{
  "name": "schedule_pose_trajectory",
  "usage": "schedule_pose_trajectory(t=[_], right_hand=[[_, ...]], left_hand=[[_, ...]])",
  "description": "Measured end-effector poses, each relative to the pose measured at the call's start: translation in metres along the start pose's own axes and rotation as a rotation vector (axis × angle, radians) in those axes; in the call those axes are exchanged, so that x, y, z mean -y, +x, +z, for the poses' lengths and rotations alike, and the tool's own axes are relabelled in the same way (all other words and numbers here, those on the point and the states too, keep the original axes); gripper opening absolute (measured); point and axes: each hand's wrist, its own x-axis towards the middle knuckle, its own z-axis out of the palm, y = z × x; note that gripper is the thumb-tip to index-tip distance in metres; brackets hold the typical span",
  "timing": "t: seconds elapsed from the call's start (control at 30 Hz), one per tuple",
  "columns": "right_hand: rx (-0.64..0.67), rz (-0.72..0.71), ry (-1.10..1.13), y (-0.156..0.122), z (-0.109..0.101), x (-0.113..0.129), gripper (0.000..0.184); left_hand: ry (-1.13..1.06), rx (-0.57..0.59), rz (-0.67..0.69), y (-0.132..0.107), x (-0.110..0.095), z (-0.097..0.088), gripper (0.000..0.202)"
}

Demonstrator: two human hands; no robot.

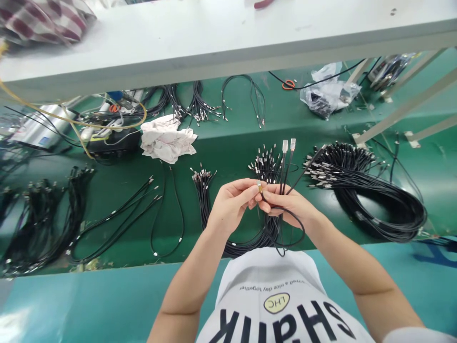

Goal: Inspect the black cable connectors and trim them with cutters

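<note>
My left hand (233, 202) and my right hand (289, 205) meet over the green table (232, 138), fingers pinched together. Between their fingertips sits a small metal connector (259, 186) on the end of a thin black cable. My right hand also grips a few black cables (285, 166) whose silver plug ends stand up above it. Their loops hang down below my right hand. Beneath both hands lies a bundle of black cables (264, 166) with metal ends.
A large coil of black cables (374, 190) lies at the right. More cable bundles lie at the left (43, 219) and along the back. A crumpled white cloth (166, 138), a black device (114, 140), a plastic bag (328, 93) and a white shelf (214, 33) are nearby.
</note>
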Motion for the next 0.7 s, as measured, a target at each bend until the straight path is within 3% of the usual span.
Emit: schedule_pose_trajectory(t=[0.2,0.4,0.5,0.6,0.63,0.7], right_hand=[[0.05,-0.012,-0.079,-0.003,-0.005,-0.005,0.03],[-0.193,-0.116,-0.128,0.0,0.002,-0.008,0.028],[-0.337,-0.166,-0.114,0.004,0.01,-0.004,0.03],[-0.43,-0.208,-0.107,0.008,0.022,-0.002,0.032],[-0.434,-0.221,-0.111,0.009,0.026,-0.002,0.032],[-0.415,-0.246,-0.12,0.011,0.035,-0.004,0.034]], left_hand=[[-0.038,0.026,-0.04,-0.002,0.001,-0.001,0.018],[0.037,-0.099,0.034,0.0,0.001,0.004,0.017],[0.214,-0.212,0.188,-0.003,-0.009,0.011,0.019],[0.436,-0.51,0.516,-0.01,-0.024,0.021,0.014],[0.469,-0.544,0.569,-0.013,-0.029,0.023,0.012],[0.46,-0.409,0.477,-0.016,-0.037,0.027,0.014]])
